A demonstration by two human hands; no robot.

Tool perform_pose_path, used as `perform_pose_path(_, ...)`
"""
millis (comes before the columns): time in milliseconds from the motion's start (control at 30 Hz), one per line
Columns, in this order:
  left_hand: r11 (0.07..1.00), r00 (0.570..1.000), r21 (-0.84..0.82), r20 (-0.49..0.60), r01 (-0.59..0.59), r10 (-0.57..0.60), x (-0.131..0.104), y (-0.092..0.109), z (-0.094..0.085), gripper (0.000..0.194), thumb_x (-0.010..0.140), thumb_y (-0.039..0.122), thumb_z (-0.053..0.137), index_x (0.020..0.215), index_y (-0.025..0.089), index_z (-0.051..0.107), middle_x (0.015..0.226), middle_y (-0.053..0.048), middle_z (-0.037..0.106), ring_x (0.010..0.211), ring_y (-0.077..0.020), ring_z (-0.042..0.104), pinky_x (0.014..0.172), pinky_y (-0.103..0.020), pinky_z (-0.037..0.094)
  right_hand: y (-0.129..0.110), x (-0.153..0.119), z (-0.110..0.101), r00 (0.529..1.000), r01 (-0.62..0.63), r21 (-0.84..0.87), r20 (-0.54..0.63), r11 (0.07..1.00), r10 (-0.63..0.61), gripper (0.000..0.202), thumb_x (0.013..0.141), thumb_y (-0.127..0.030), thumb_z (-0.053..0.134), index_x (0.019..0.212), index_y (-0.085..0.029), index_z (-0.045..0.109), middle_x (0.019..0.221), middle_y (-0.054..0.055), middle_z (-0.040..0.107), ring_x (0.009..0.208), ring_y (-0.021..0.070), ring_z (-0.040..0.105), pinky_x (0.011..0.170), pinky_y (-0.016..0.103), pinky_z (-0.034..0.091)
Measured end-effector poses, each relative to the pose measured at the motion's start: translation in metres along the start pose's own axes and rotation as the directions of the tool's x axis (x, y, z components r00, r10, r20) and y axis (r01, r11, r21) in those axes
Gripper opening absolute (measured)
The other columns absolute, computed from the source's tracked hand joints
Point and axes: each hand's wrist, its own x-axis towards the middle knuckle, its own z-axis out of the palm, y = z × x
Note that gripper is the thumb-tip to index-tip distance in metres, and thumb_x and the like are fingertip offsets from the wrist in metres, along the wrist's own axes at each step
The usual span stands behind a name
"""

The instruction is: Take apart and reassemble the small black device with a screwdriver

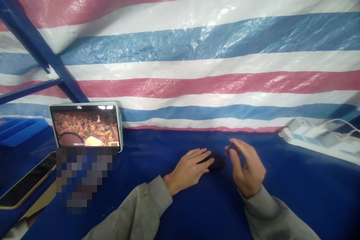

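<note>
My left hand (191,168) lies stretched over a rounded black object (216,161) on the blue table, its fingertips touching the near-left part. The object has a low, mouse-like shape, but its kind is unclear. To its right, my right hand (249,167) is raised, with thumb and index finger pinched together. Between those fingertips shows a small dark purple thing (227,151), too small and blurred to name. Its tip points toward the black object, and I cannot tell whether they touch. Grey sleeves cover both wrists.
A tablet (87,127) playing a video stands at left, a phone (28,180) beside it. Blurred squares hide an area below the tablet. A blue tray (22,129) sits far left, a white power strip (317,137) at right. Striped sheeting (197,45) hangs behind the table.
</note>
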Motion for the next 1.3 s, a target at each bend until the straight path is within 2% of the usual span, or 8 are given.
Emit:
perform_pose_path(233, 1.000, 1.000, -0.007, -0.023, 0.013, -0.013, 0.0000, -0.0004, 0.0001, 0.033, 0.103, 0.031, 0.048, 0.130, 0.018, 0.061, 0.139, -0.009, 0.060, 0.134, -0.0216, 0.053, 0.111, -0.040, 0.046, -0.0029, 0.0023, 0.0002, 1.000, -0.003, 0.043, 0.000, 0.999, 0.003, 0.033, 0.092, -0.011, 0.052, 0.122, -0.020, 0.062, 0.110, 0.011, 0.074, 0.105, 0.0254, 0.071, 0.088, 0.045, 0.060)
perform_pose_path(333, 1.000, 1.000, -0.025, -0.029, -0.001, 0.000, -0.0005, -0.0005, -0.0004, 0.032, 0.102, 0.030, 0.050, 0.130, 0.019, 0.062, 0.139, -0.009, 0.061, 0.133, -0.0215, 0.053, 0.111, -0.040, 0.046, -0.0034, 0.0031, 0.0015, 0.999, 0.004, 0.048, -0.039, 0.999, -0.003, 0.030, 0.090, -0.014, 0.059, 0.118, -0.021, 0.062, 0.108, 0.010, 0.074, 0.099, 0.0250, 0.072, 0.083, 0.043, 0.061)
perform_pose_path(533, 0.998, 0.999, -0.054, -0.040, -0.012, 0.010, -0.0007, 0.0008, -0.0027, 0.031, 0.101, 0.030, 0.052, 0.128, 0.019, 0.063, 0.136, -0.008, 0.062, 0.132, -0.0228, 0.054, 0.107, -0.040, 0.048, -0.0001, 0.0035, 0.0008, 0.995, 0.019, -0.057, -0.097, 0.998, -0.025, 0.023, 0.084, -0.017, 0.068, 0.106, -0.022, 0.066, 0.098, 0.008, 0.069, 0.087, 0.0220, 0.070, 0.070, 0.037, 0.060)
perform_pose_path(767, 0.997, 1.000, -0.072, -0.020, 0.007, -0.008, 0.0001, 0.0010, -0.0032, 0.031, 0.102, 0.031, 0.051, 0.129, 0.020, 0.063, 0.135, -0.009, 0.063, 0.131, -0.0227, 0.055, 0.106, -0.041, 0.047, 0.0001, 0.0001, 0.0013, 0.999, -0.026, 0.080, -0.037, 0.996, 0.029, 0.028, 0.092, -0.013, 0.053, 0.117, -0.021, 0.062, 0.105, 0.010, 0.073, 0.101, 0.0255, 0.071, 0.084, 0.046, 0.060)
perform_pose_path(1000, 0.996, 1.000, -0.092, -0.021, 0.010, -0.012, 0.0000, 0.0030, -0.0047, 0.031, 0.102, 0.031, 0.050, 0.127, 0.022, 0.064, 0.134, -0.009, 0.064, 0.129, -0.0233, 0.056, 0.105, -0.042, 0.048, -0.0030, 0.0051, -0.0029, 0.998, 0.041, -0.094, -0.053, 0.995, -0.046, 0.025, 0.085, -0.017, 0.066, 0.110, -0.023, 0.066, 0.097, 0.008, 0.071, 0.091, 0.0239, 0.070, 0.078, 0.042, 0.061)
perform_pose_path(1133, 0.996, 1.000, -0.088, -0.008, 0.015, -0.015, -0.0002, 0.0031, -0.0049, 0.031, 0.102, 0.031, 0.050, 0.128, 0.022, 0.064, 0.134, -0.009, 0.064, 0.129, -0.0235, 0.056, 0.105, -0.041, 0.048, -0.0025, 0.0027, -0.0022, 1.000, 0.011, 0.026, -0.023, 1.000, -0.010, 0.032, 0.089, -0.012, 0.057, 0.119, -0.022, 0.063, 0.104, 0.010, 0.073, 0.102, 0.0262, 0.070, 0.084, 0.046, 0.060)
perform_pose_path(1200, 0.996, 1.000, -0.087, 0.000, 0.014, -0.014, -0.0004, 0.0028, -0.0047, 0.031, 0.102, 0.032, 0.050, 0.128, 0.022, 0.064, 0.135, -0.009, 0.063, 0.130, -0.0230, 0.056, 0.106, -0.041, 0.047, -0.0027, 0.0016, -0.0014, 1.000, -0.012, 0.090, -0.019, 0.996, 0.013, 0.038, 0.089, -0.010, 0.057, 0.124, -0.022, 0.061, 0.111, 0.010, 0.073, 0.101, 0.0258, 0.071, 0.084, 0.046, 0.061)
perform_pose_path(1300, 0.997, 1.000, -0.079, 0.013, 0.019, -0.018, -0.0005, 0.0027, -0.0048, 0.032, 0.102, 0.032, 0.050, 0.129, 0.022, 0.063, 0.135, -0.009, 0.063, 0.131, -0.0222, 0.055, 0.106, -0.039, 0.046, -0.0034, 0.0017, -0.0018, 1.000, 0.002, 0.055, -0.007, 0.998, -0.002, 0.043, 0.086, -0.008, 0.062, 0.126, -0.023, 0.062, 0.111, 0.010, 0.073, 0.097, 0.0248, 0.072, 0.084, 0.044, 0.061)
